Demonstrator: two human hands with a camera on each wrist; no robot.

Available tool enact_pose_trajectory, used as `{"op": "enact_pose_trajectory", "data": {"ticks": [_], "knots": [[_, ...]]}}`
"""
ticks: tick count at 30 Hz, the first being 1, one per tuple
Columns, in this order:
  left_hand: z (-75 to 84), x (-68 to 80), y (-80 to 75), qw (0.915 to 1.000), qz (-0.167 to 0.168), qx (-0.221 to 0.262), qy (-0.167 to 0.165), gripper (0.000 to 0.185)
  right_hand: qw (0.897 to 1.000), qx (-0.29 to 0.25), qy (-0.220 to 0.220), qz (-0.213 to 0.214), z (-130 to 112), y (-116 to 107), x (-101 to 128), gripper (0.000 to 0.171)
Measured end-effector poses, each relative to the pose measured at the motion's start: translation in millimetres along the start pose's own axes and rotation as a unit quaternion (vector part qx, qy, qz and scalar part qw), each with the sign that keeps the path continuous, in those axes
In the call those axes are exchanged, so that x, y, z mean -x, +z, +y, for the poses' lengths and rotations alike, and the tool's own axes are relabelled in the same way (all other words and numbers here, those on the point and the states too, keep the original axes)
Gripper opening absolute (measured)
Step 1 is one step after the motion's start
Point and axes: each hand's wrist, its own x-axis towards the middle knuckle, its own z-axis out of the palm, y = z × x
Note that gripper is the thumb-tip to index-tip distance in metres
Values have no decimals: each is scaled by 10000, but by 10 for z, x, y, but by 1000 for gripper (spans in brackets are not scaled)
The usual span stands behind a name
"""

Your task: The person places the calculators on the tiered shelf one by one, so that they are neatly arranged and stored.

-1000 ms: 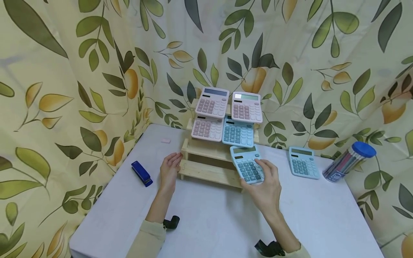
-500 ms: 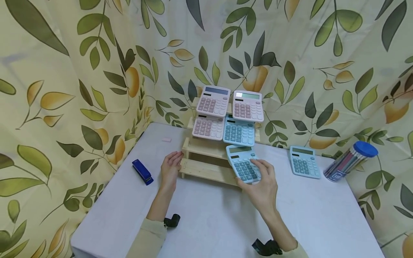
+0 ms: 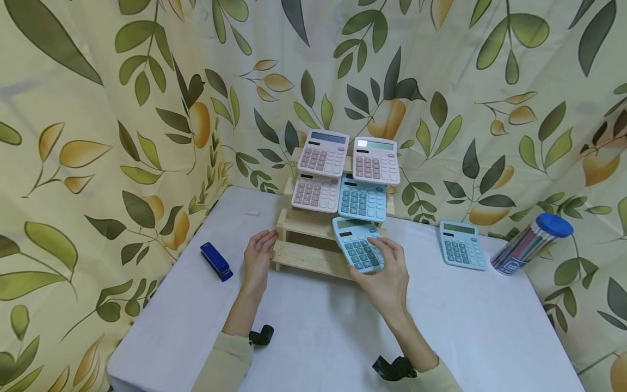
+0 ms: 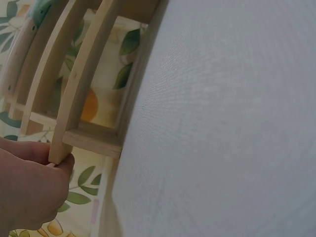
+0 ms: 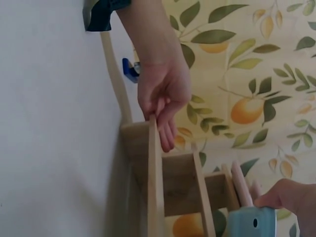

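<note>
A tiered wooden rack (image 3: 308, 259) stands mid-table. My left hand (image 3: 258, 256) pinches the left end of its lowest board; the left wrist view shows thumb and fingers (image 4: 34, 150) on either side of the wood. In my right hand (image 3: 384, 277) is a blue calculator (image 3: 360, 247), gripped by its lower right part and tilted over the right half of the lower shelves. Two pink calculators, a left one (image 3: 323, 154) and a right one (image 3: 376, 160), lean on the top tier. Below them sit another pink calculator (image 3: 315, 194) and a blue one (image 3: 363, 198).
A further blue calculator (image 3: 461, 245) lies on the table at the right, beside a clear jar of pens (image 3: 519, 250) with a blue lid. On the left are a blue stapler (image 3: 216, 262) and a small pink eraser-like block (image 3: 252, 213). Patterned curtain (image 3: 166, 136) borders the table.
My right hand has carried the blue calculator leftward, so it now overlaps more of the lower shelves. The left hand keeps its hold on the rack's end.
</note>
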Motion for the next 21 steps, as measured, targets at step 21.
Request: {"op": "enact_pose_trajectory", "data": {"ticks": [21], "knots": [[21, 5, 8, 10000, -21, -85, -42, 66, 9995, -321, 8, -55, -157, 272, -65, 71]]}}
